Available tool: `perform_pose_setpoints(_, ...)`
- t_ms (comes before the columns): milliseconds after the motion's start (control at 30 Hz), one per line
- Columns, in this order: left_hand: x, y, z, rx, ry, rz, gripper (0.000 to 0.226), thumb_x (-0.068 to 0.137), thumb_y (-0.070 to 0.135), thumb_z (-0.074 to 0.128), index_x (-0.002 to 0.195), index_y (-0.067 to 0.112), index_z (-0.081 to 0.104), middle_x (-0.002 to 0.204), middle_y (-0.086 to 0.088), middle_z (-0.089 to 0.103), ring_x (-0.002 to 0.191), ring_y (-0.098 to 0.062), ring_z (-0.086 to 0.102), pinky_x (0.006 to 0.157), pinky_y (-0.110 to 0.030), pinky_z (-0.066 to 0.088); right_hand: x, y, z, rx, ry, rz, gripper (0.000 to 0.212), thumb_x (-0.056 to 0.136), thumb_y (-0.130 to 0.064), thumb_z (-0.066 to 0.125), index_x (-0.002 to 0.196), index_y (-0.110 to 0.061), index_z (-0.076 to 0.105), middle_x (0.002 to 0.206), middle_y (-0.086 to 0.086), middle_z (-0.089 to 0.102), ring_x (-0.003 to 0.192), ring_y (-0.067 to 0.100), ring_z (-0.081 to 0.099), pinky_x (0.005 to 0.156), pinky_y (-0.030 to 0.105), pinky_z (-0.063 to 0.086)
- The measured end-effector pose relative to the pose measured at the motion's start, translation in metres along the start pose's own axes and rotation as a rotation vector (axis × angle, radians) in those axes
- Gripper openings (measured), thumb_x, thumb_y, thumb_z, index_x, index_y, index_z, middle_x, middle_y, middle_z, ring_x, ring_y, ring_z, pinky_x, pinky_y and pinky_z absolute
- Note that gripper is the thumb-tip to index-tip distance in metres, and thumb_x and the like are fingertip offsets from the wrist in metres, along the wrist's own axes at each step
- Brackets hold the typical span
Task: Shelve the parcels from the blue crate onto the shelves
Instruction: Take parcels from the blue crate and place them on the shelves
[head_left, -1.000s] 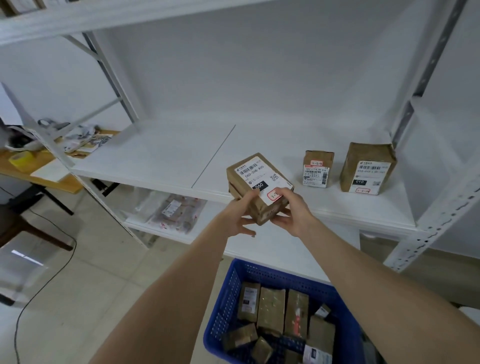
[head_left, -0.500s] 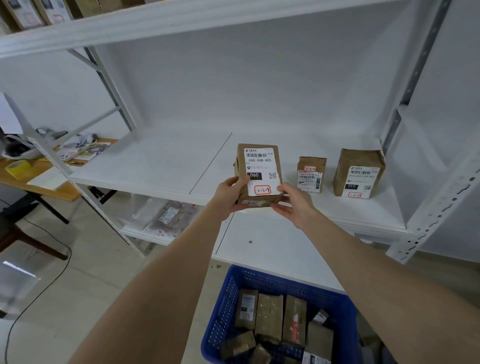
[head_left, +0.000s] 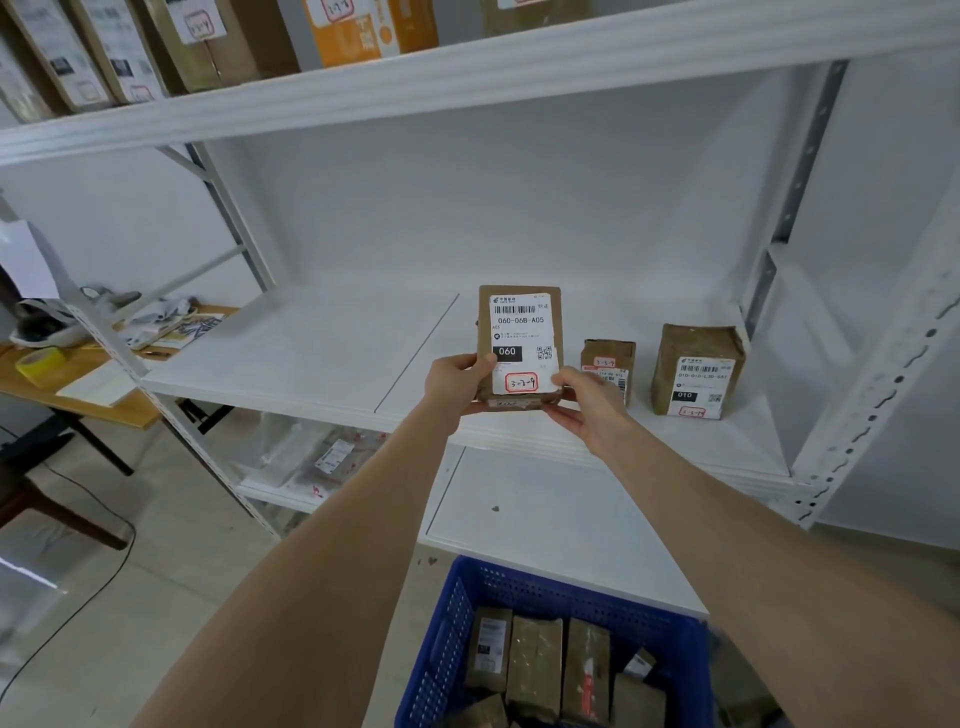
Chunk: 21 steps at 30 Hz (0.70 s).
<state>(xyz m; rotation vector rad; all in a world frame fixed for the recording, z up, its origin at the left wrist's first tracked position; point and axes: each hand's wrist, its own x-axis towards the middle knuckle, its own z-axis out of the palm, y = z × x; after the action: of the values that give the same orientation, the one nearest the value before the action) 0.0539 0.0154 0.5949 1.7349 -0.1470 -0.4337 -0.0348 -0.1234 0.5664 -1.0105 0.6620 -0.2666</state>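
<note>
A brown parcel (head_left: 519, 327) with a white label reading 060 stands upright over the front part of the middle white shelf (head_left: 311, 358). My left hand (head_left: 454, 382) grips its lower left edge, and my right hand (head_left: 584, 402) holds its lower right corner. Whether its base touches the shelf board is hidden by my fingers. The blue crate (head_left: 457, 623) sits below at the bottom of the view, with several brown parcels inside.
Two brown parcels stand on the same shelf to the right: a small parcel (head_left: 610, 358) and a bigger parcel (head_left: 698, 369). Several boxes (head_left: 218, 41) line the top shelf. Bagged items (head_left: 322, 457) lie on the lower shelf. A wooden desk (head_left: 78, 374) with yellow tape stands left.
Both hands raised the parcel and turned it from tilted to upright, carrying it forward over the shelf. My view tilted up, bringing the top shelf boxes into sight.
</note>
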Motion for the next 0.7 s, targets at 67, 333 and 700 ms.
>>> perform_pose_setpoints(67, -0.002, 0.004, 0.003, 0.015, 0.007, 0.002, 0.033, 0.092, 0.023, 0.061, 0.119, 0.005, 0.062, 0.108, -0.014, 0.069, 0.094, -0.028, 0.068, 0.065, -0.033, 0.06, -0.003, -0.004, -0.002, 0.01, 0.002, -0.015, 0.014, 0.085, -0.005, 0.062, 0.098, -0.006, 0.054, 0.098, 0.011, 0.068, 0.088, 0.024, 0.068, 0.084, 0.033, 0.057)
perform_pose_setpoints(333, -0.011, 0.022, 0.015, 0.079, 0.016, 0.056, 0.029, 0.092, 0.021, 0.06, 0.117, 0.006, 0.064, 0.098, -0.009, 0.068, 0.082, -0.022, 0.065, 0.069, -0.033, 0.058, -0.016, -0.026, -0.011, -0.051, 0.016, -0.071, 0.014, 0.086, -0.002, 0.06, 0.099, -0.007, 0.055, 0.09, 0.007, 0.063, 0.078, 0.019, 0.065, 0.083, 0.031, 0.056)
perform_pose_setpoints(700, -0.035, 0.086, 0.016, 0.234, 0.021, 0.163, 0.026, 0.093, 0.018, 0.057, 0.117, 0.009, 0.059, 0.105, -0.011, 0.064, 0.093, -0.026, 0.062, 0.08, -0.037, 0.054, -0.038, -0.079, 0.003, -0.206, -0.075, -0.263, 0.049, 0.082, -0.018, 0.075, 0.125, -0.015, 0.052, 0.098, 0.004, 0.067, 0.086, 0.019, 0.065, 0.085, 0.035, 0.054)
